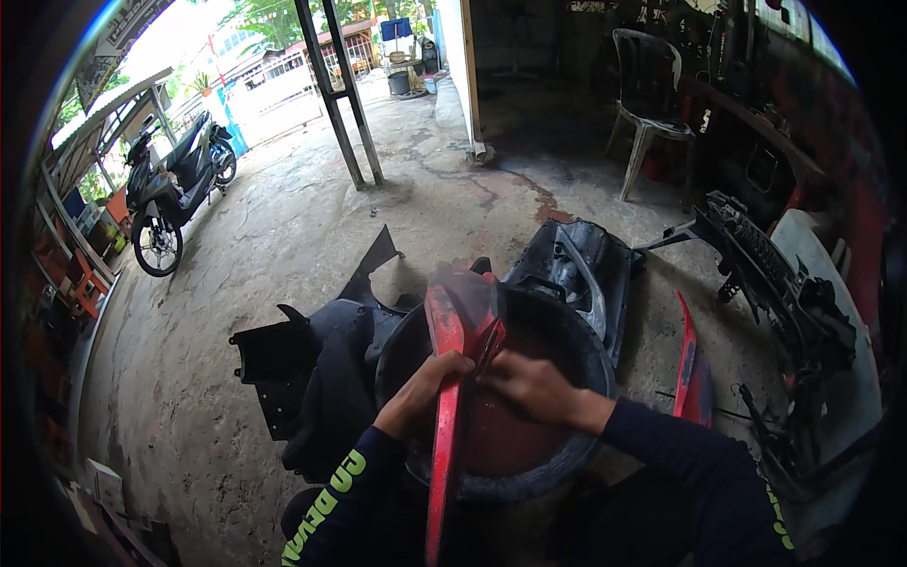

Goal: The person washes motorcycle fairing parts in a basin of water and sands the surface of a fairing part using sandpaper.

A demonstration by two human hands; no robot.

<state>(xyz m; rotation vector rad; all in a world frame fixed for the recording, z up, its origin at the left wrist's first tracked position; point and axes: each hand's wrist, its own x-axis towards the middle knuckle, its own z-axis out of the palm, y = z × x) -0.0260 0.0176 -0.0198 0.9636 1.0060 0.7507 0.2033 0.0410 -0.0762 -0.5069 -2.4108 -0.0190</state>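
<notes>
A red panel (pixel 448 435) slants over a black tub (pixel 599 406), its tail crossing the near rim, clasped in the left hand (pixel 419 391); the right hand (pixel 537 388) blurs beside it, its hold impossible to tell. If wet, the panel could slip and strike the rim, beside black bodywork (pixel 333 354) at left.

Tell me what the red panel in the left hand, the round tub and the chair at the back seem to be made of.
Red panel: probably painted plastic, partly shiny, partly dull; the thin, shaped form suggests molding.
Round tub: dark and mostly matte, with a thick rounded rim; plastic or rubber, I can't tell which.
Chair: likely plastic, pale and grimy; back, seat and legs look molded as one.
</notes>
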